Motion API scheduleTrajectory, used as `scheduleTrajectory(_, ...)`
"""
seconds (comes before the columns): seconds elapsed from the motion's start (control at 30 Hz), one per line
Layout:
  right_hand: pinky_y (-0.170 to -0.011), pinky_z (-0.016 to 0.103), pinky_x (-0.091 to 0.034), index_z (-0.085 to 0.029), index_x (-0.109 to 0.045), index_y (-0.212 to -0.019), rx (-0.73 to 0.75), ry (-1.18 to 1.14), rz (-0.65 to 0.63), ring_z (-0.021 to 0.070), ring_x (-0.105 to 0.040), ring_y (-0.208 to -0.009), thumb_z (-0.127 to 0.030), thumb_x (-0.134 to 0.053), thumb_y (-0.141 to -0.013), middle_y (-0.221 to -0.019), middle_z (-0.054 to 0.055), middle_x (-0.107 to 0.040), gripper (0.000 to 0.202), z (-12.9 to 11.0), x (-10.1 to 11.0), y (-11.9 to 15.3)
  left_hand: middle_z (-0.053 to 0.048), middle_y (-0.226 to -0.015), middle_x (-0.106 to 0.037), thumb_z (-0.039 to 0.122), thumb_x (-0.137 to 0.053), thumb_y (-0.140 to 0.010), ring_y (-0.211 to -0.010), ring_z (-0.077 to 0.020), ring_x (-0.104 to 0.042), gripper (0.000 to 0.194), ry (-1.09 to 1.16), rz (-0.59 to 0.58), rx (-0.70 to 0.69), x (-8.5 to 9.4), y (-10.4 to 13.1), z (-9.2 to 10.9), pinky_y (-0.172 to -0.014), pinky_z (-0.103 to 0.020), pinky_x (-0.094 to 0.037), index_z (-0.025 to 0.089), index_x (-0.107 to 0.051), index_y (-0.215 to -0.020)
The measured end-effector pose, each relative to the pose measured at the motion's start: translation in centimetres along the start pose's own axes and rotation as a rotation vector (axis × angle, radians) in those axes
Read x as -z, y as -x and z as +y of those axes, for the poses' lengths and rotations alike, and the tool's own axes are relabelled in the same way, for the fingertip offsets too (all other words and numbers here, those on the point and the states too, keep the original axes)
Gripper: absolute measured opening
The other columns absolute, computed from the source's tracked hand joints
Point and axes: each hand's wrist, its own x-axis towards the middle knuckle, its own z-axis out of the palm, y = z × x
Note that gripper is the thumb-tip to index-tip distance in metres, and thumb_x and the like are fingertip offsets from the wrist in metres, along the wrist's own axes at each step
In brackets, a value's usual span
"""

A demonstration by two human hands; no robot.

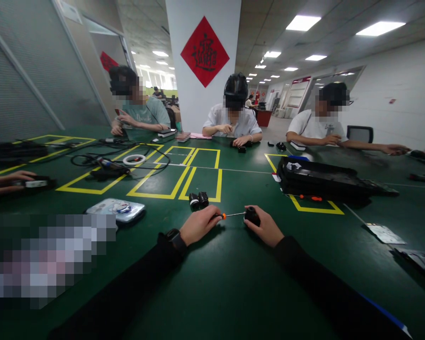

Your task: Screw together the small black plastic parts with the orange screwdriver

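In my left hand (200, 224) is a screwdriver (224, 216) with an orange and black handle, its thin metal shaft pointing right. The shaft's tip meets the side of a small black cylindrical part (252, 216), as far as I can tell. My right hand (266, 227) grips that part, fingers and thumb around it, just above the green table (230, 283). Two similar black cylindrical parts (199, 200) stand side by side beyond my left hand, at the near edge of a yellow taped rectangle.
A long black case (326, 177) lies to the right, with an orange-handled tool (315, 199) before it. Left are a silvery flat box (116, 209), a white tape roll (134, 160) and black cables (92, 160). Across the table sit three people; another person's hands (17, 181) show at far left.
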Motion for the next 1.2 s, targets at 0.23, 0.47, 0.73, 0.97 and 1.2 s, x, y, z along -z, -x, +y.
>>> scheduleTrajectory(0.23, -0.089, 0.036, -0.041, -0.019, -0.048, -0.115, -0.011, 0.018, 0.006, 0.0201, -0.053, -0.1, -0.028, -0.054, -0.08, -0.108, 0.008, -0.056, 0.037, 0.0, -0.1, 0.0, -0.001, -0.083, -0.055, 0.036, -0.049, -0.083, -0.068, -0.0135, -0.054, 0.022, -0.034, 0.033, 0.035, -0.5, 0.1, -0.6, -0.059, -0.025, -0.04, 0.018, -0.046, -0.094)
scheduleTrajectory(0.47, -0.086, 0.035, -0.042, -0.019, -0.049, -0.111, -0.043, 0.041, 0.035, 0.0199, -0.055, -0.097, -0.03, -0.052, -0.081, -0.104, 0.008, -0.057, 0.033, 0.2, -0.3, -0.1, -0.003, -0.09, -0.055, 0.037, -0.04, -0.087, -0.081, -0.0148, -0.053, 0.022, -0.053, 0.002, -0.053, -0.3, -0.6, -0.4, -0.07, -0.027, -0.043, 0.019, -0.051, -0.092)
scheduleTrajectory(0.73, -0.086, 0.036, -0.042, -0.018, -0.05, -0.11, -0.05, 0.042, 0.039, 0.0199, -0.055, -0.095, -0.03, -0.051, -0.081, -0.102, 0.008, -0.058, 0.031, 0.1, -0.1, -0.1, -0.004, -0.092, -0.055, 0.037, -0.035, -0.089, -0.081, -0.0147, -0.054, 0.027, -0.077, -0.013, -0.05, -0.4, -0.9, -0.3, -0.073, -0.028, -0.045, 0.018, -0.053, -0.096)
scheduleTrajectory(0.97, -0.099, 0.041, -0.034, -0.018, -0.036, -0.129, -0.027, -0.014, 0.051, 0.0221, -0.045, -0.116, -0.025, -0.05, -0.081, -0.125, 0.011, -0.048, 0.051, 0.3, -0.2, 0.0, -0.004, -0.089, -0.057, 0.034, -0.034, -0.09, -0.081, -0.0154, -0.054, 0.026, -0.071, 0.004, -0.001, -0.5, -1.0, -0.1, -0.073, -0.029, -0.044, 0.018, -0.053, -0.095)
scheduleTrajectory(1.2, -0.098, 0.041, -0.036, -0.018, -0.04, -0.127, -0.035, -0.005, 0.05, 0.0224, -0.046, -0.115, -0.029, -0.049, -0.083, -0.123, 0.011, -0.05, 0.046, 0.5, -0.2, 0.0, -0.004, -0.086, -0.058, 0.036, -0.035, -0.089, -0.077, -0.0152, -0.055, 0.025, -0.053, -0.004, -0.006, -0.5, -1.1, -0.3, -0.071, -0.028, -0.044, 0.018, -0.053, -0.093)
